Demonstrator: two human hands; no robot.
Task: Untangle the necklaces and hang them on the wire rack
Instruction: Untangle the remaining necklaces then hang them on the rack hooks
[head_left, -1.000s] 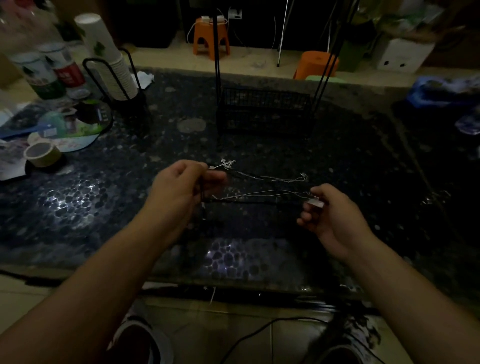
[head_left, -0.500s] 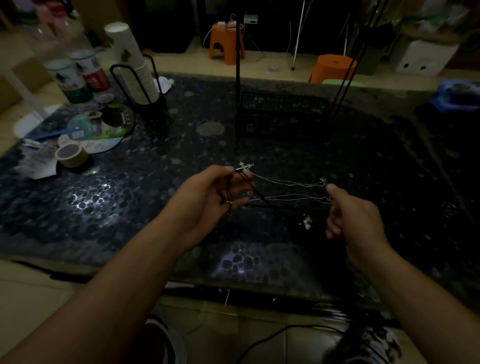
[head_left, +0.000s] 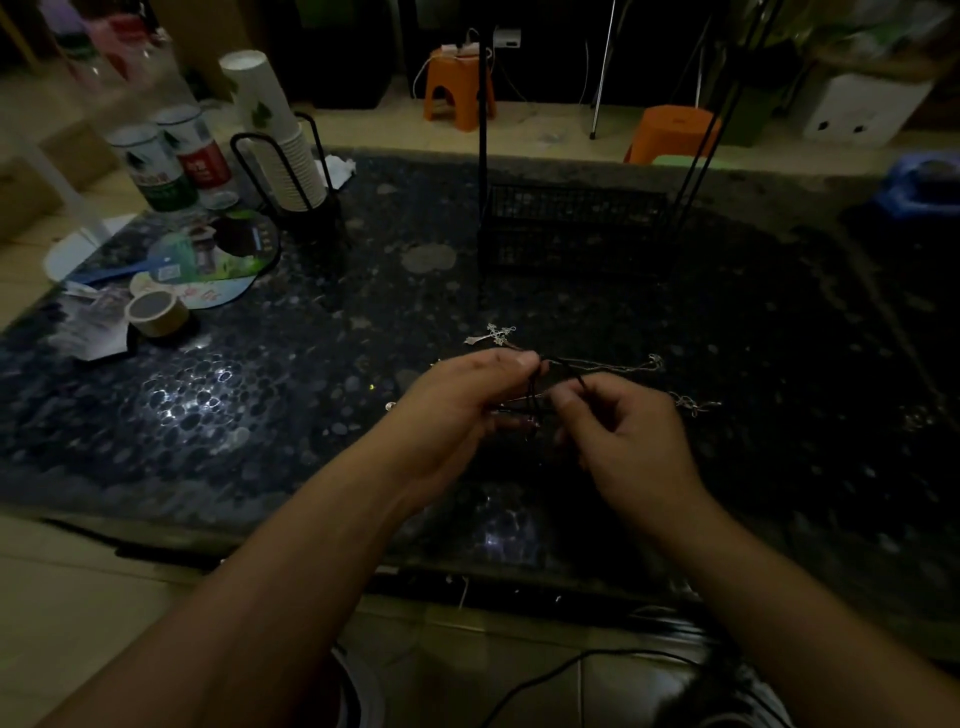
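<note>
Thin silver chains and a black cord lie tangled together between my hands, just above the dark pebble-patterned table. A silver cross pendant sticks out past my left hand, which pinches the bundle at its fingertips. My right hand is close beside it and pinches the black cord. One chain end with a clasp trails off to the right. The black wire rack stands behind, with tall thin uprights rising out of view.
At the back left stand a stack of paper cups in a black holder, two bottles, a round fan, a tape roll and crumpled paper. Orange stools stand on the floor beyond. A blue object sits far right.
My right hand has moved left, close to my left hand, and now pinches the black cord. The chains' right ends, which it held before, now trail free on the right.
</note>
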